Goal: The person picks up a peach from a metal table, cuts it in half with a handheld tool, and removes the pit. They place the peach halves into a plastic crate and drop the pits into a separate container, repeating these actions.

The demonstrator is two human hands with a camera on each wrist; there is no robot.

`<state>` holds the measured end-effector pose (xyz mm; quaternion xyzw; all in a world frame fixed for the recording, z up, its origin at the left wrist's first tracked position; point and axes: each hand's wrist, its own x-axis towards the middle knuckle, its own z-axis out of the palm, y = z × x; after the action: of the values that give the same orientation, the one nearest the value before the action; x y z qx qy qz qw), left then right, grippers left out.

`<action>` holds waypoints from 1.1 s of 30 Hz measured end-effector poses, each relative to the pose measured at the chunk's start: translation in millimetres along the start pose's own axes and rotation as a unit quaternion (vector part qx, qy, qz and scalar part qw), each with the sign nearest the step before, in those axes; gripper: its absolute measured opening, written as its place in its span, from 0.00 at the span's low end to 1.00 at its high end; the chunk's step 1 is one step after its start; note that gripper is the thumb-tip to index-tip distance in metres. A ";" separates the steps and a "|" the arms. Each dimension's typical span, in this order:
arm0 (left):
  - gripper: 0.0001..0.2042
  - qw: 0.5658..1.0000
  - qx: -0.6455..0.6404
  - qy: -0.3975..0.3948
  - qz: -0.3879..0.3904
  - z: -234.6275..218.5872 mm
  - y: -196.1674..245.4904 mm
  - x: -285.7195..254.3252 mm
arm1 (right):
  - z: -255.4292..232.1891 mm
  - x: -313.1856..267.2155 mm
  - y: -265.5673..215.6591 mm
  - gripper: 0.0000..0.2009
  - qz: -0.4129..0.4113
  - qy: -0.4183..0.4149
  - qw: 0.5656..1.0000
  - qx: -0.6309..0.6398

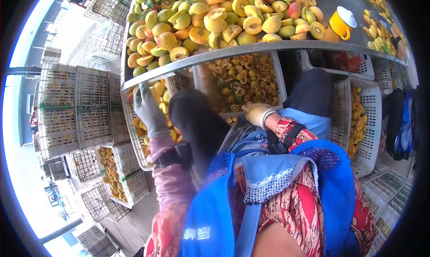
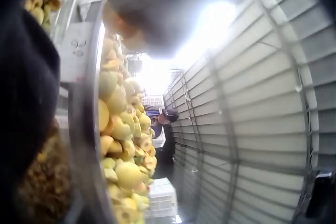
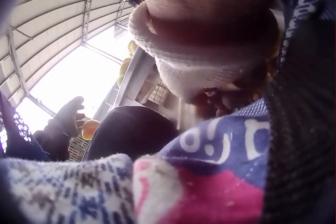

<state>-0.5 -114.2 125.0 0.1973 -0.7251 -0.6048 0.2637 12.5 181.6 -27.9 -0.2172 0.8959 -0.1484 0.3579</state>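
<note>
In the head view my left hand (image 1: 151,113), in a grey glove, is over a crate of fruit halves (image 1: 174,132), by the metal table edge (image 1: 188,60). The right wrist view shows its fingers spread as a dark shape (image 3: 65,124), with an orange fruit half (image 3: 90,129) beside them; contact is unclear. In the left wrist view this hand (image 2: 173,8) is a dark blur. My right hand (image 1: 259,114), in a pale glove, is low in front of my body at the near side of a crate of small brown-and-orange pieces (image 1: 246,80); its fingertips are mostly hidden.
Whole and cut fruit (image 1: 215,24) covers much of the table. A yellow mug (image 1: 341,23) with a white lid stands on it. Stacked crates (image 1: 58,109) are at the left, another fruit crate (image 1: 368,122) at the right. My knees (image 1: 195,118) flank the middle crate.
</note>
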 end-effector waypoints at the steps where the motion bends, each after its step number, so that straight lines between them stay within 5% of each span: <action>1: 0.22 0.989 0.097 0.041 0.104 -26.2 -44.3 36.5 | -11.0 -9.2 -9.7 0.21 0.002 0.036 0.999 0.031; 2: 0.23 0.841 0.494 0.090 0.203 -30.2 -10.7 37.3 | -23.9 -16.4 -19.9 0.21 0.002 0.072 0.996 0.061; 4: 0.23 0.906 0.356 0.064 0.221 -0.8 -5.8 57.3 | -40.8 -17.4 -27.4 0.22 0.038 0.129 0.982 0.135; 5: 0.24 0.966 0.222 -0.026 0.131 30.6 12.2 52.1 | -51.7 -21.4 -31.9 0.22 0.074 0.133 0.970 0.191; 7: 0.28 0.980 0.124 -0.144 0.064 105.6 45.2 34.6 | -46.1 -12.7 -26.0 0.24 0.100 0.154 0.957 0.224; 8: 0.32 0.942 0.241 -0.142 0.183 137.7 28.7 42.1 | -33.5 -5.1 -17.0 0.23 0.063 0.173 0.967 0.176; 10: 0.41 0.914 0.308 -0.215 0.152 192.1 25.1 34.5 | -20.6 5.1 -6.1 0.19 -0.045 0.214 0.974 0.061; 12: 0.37 0.904 0.382 -0.157 0.112 232.7 14.6 29.6 | -32.0 0.7 -3.9 0.12 -0.156 0.298 0.938 -0.078; 13: 0.36 0.911 0.379 -0.138 0.084 239.1 12.1 35.0 | -35.1 -0.9 -4.7 0.10 -0.140 0.305 0.942 0.004; 16: 0.36 0.954 0.232 -0.125 0.144 226.6 -0.8 35.4 | -39.3 -3.1 -0.2 0.07 -0.098 0.356 0.910 0.190; 17: 0.36 0.973 0.116 -0.170 0.107 213.8 -0.8 28.2 | -67.8 -23.4 -20.3 0.07 -0.048 0.309 0.859 0.405; 18: 0.35 0.977 0.007 -0.199 0.080 194.2 4.5 15.2 | -82.4 -34.8 -34.4 0.07 0.006 0.249 0.760 0.600; 19: 0.34 0.968 -0.101 -0.223 0.048 174.8 9.8 2.7 | -85.3 -37.7 -40.1 0.08 -0.006 0.264 0.738 0.621; 20: 0.26 0.937 -0.198 -0.267 -0.110 144.1 30.2 -10.8 | -88.4 -40.2 -45.8 0.09 -0.020 0.279 0.716 0.640; 22: 0.19 0.840 -0.386 -0.321 -0.207 109.3 -4.7 -27.8 | -92.5 -51.3 -59.1 0.10 -0.058 0.307 0.727 0.611; 24: 0.21 0.822 -0.399 -0.288 -0.288 86.0 -29.6 -44.9 | -91.0 -63.2 -70.1 0.12 -0.041 0.193 0.722 0.664; 25: 0.21 0.907 -0.239 -0.307 -0.158 81.1 -54.3 -47.9 | -84.3 -60.4 -72.7 0.13 -0.057 0.186 0.764 0.615; 26: 0.21 0.929 -0.190 -0.296 -0.111 80.9 -63.3 -53.8 | -66.5 -46.0 -72.3 0.19 -0.109 0.220 0.789 0.563; 27: 0.21 0.948 -0.138 -0.280 -0.065 80.7 -72.3 -59.8 | -50.6 -35.9 -68.2 0.21 -0.061 0.209 0.872 0.438; 28: 0.21 0.941 -0.206 -0.245 -0.110 86.4 -69.0 -67.4 | -48.9 -35.3 -73.0 0.24 -0.013 0.191 0.934 0.301; 29: 0.21 0.931 -0.248 -0.231 -0.138 88.9 -74.7 -66.7 | -50.9 -41.1 -74.6 0.26 -0.024 0.148 0.939 0.309; 33: 0.20 0.912 -0.309 -0.203 -0.177 95.5 -103.3 -62.1 | -36.1 -25.2 -60.7 0.22 -0.077 0.248 0.948 0.187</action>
<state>-14.6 -22.4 2.4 0.1037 -0.4928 -0.8627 0.0471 20.5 145.8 37.5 -0.1716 0.8931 -0.3894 0.1463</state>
